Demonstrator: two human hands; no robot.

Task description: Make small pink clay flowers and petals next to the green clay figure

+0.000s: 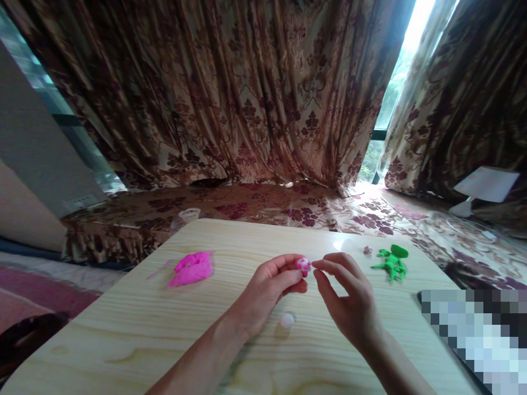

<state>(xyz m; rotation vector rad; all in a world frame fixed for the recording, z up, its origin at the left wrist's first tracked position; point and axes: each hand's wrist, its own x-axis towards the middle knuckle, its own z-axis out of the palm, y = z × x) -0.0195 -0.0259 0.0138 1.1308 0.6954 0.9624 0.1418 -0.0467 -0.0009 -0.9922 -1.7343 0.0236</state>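
Observation:
My left hand (276, 278) pinches a small white clay ball with pink spots (303, 265) between thumb and fingers, above the wooden table (230, 340). Just to the right of the ball is my right hand (349, 291), thumb and forefinger brought together in a pinch. Whether anything tiny sits between those fingertips I cannot make out. A plain white ball (287, 320) rests on the tabletop below my hands. Farther left lies a bright pink lump of modelling clay (192, 269), apparently in clear plastic.
At the table's right stand a green clay figure (393, 263) with thin limbs and a small pinkish piece (368, 250). A blurred-out, dark-edged object (473, 334) lies at the right edge. Behind are a white lamp (488, 184), a clear plastic bag (186, 218) and patterned curtains (247, 93).

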